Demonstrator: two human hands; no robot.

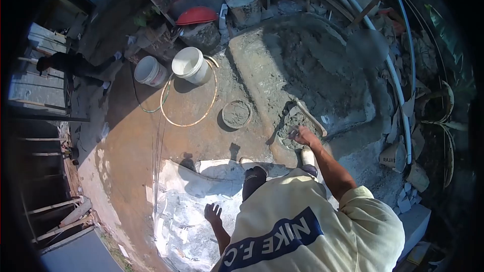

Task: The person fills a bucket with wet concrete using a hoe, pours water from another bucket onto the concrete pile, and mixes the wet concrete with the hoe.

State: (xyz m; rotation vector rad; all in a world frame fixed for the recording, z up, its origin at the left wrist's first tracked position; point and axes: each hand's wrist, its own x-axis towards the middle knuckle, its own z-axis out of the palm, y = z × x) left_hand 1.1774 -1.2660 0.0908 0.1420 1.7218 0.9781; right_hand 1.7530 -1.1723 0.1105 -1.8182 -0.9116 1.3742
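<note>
My right hand (303, 135) reaches down over wet grey mortar (290, 142) by my boots, its fingers curled; anything inside them is hidden. The mortar there seems to sit in a tan-edged container (282, 154), partly covered by my arm and leg. Just beyond this hand, a pale wooden handle (311, 118) slants across the mortar, and its tool head is not clear. Out to the side, my left hand (213, 214) holds nothing, fingers spread above whitish, dusty ground. A small round bucket full of mortar (237, 114) stands ahead and to the left.
A large mortar heap (322, 65) fills the area ahead. Two white buckets (191, 65) and a looped hose (216, 90) lie to the left. A red basin (196, 15) sits farther back. Pipes (403, 106) and rubble border the right. Another person (75, 65) walks at far left.
</note>
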